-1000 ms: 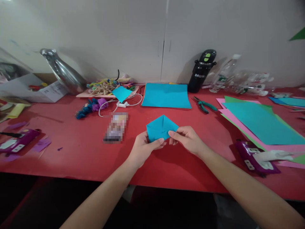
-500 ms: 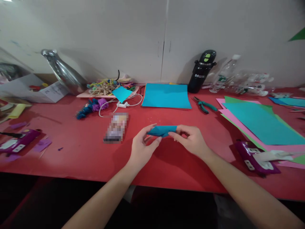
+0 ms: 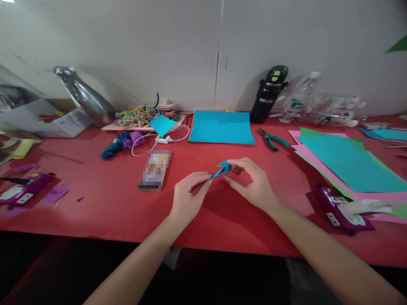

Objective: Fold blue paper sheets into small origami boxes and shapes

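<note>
I have the left forearm [image 3: 143, 260] slanting in from near left, the right forearm [image 3: 324, 254] from near right. The left hand [image 3: 190, 197] pinches, thumb toward forefinger; the right hand [image 3: 256, 186] curves, a rounded gap between thumb and forefinger. Both hands sit close, apart.

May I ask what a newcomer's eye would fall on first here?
Probably the folded blue paper held by the left hand and right hand, near the centre, over the bright red table. Next, perhaps, the black bottle at the back, right of the blue-topped paper stack.
</note>
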{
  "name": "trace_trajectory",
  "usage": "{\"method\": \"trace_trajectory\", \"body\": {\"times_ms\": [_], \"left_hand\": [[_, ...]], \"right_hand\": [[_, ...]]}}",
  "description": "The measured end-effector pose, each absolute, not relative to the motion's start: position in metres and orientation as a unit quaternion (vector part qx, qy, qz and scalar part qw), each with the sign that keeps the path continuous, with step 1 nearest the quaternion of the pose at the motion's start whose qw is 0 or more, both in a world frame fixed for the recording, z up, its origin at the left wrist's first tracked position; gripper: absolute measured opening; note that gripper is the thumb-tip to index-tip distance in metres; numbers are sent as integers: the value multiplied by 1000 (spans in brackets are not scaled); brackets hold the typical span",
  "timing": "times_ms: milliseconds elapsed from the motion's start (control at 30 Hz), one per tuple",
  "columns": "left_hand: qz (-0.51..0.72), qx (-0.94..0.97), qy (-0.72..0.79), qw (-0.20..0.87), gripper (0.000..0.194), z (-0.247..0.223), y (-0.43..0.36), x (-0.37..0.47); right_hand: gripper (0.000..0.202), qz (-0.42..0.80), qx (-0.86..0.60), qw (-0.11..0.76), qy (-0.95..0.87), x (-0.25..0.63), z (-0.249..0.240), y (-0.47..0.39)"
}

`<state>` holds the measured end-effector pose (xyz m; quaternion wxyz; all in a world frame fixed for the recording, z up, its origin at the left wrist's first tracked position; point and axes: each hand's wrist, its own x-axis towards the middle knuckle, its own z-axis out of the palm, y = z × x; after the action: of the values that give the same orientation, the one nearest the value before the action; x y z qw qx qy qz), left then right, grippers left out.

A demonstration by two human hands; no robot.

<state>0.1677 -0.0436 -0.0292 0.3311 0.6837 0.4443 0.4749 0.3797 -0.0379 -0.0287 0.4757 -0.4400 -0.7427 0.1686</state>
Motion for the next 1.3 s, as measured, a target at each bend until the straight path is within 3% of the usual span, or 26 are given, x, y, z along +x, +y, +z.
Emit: {"method": "trace_trajectory", "body": {"times_ms": [233,833,1133,1300], "left_hand": [[498,663,428,361,14,-32,-43,167],[536,644,406,365,13,-48,-38,166],[525,642,389,401,14,-38,-42,167],[514,646,388,409,18,-28,-44,168]], "right_hand": [[19,118,-426,494,-749,382,-29,-35],[22,111,-392,491,-770,386,-27,-37],[26,165,-393,461,-778,384,-25,-41],[17,173,-353,436,-810,382,-22,-43]]}}
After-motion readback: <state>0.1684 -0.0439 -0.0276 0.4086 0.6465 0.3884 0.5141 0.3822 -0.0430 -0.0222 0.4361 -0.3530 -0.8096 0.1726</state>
